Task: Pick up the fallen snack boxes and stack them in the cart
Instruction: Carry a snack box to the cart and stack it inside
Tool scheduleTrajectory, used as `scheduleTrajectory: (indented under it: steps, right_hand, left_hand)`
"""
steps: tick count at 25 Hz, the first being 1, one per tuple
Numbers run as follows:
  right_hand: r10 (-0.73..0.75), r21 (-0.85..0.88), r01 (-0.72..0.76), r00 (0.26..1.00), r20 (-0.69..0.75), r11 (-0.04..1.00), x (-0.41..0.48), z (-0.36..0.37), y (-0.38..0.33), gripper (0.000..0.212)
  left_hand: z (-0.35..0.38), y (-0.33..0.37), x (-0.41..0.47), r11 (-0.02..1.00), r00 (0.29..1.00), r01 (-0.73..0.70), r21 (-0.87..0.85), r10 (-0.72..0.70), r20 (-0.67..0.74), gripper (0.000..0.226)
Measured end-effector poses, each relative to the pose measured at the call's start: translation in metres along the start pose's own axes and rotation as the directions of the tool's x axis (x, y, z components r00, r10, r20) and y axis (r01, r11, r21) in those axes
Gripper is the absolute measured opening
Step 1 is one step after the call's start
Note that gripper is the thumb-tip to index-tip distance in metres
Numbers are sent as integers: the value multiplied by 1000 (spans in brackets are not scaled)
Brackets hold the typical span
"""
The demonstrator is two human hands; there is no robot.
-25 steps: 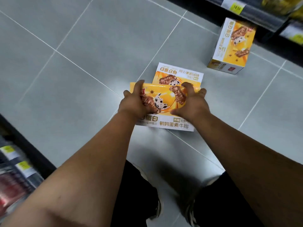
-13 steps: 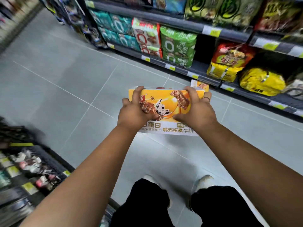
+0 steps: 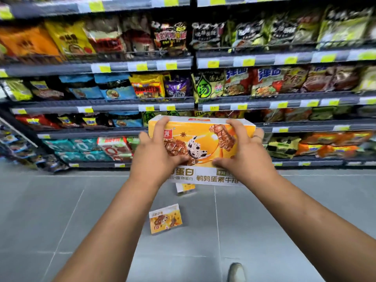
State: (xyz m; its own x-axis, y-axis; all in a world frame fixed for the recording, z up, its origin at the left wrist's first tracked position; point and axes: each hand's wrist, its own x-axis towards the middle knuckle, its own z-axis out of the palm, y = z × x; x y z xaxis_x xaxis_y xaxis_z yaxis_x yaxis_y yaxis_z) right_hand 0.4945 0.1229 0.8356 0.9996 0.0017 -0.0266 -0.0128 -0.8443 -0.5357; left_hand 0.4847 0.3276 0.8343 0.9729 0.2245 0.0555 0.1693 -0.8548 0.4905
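Supermarket shelves (image 3: 142, 66) packed with snack bags (all blurred) fill the background behind the held snack box (image 3: 203, 139), and a grey tiled floor (image 3: 61, 210) spreads below it. On the box's left end sits the left hand (image 3: 156, 157), gripping: one finger reaches up the printed face to the top edge, the thumb lies across the picture of the meat pieces, and the other fingers wrap round the end out of sight. The orange and white box itself is carried in the air at chest height in front of the lower shelves, long side level and printed face toward the camera. On its right end the right hand (image 3: 242, 157) grips in the same way, thumb across the face, fingers curled over the top corner, with a thin ring (image 3: 257, 136) showing. Below the box, a fallen box (image 3: 165, 220) lies flat on the floor, and a second box (image 3: 185, 189) peeks out just under the held one's bottom edge. Far below and to the right, a shoe (image 3: 236, 271) tip shows.
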Motion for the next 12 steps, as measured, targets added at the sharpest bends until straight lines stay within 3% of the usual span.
scheduleTrajectory:
  steps: [6, 12]
  right_hand:
    - [198, -53, -214, 957, -213, 975, -29, -109, 70, 96]
    - [346, 49, -350, 878, -330, 935, -45, -204, 186, 98]
  left_hand:
    - [24, 130, -1, 957, 955, -277, -85, 284, 89, 105]
    - [77, 284, -13, 883, 869, -456, -114, 469, 159, 103]
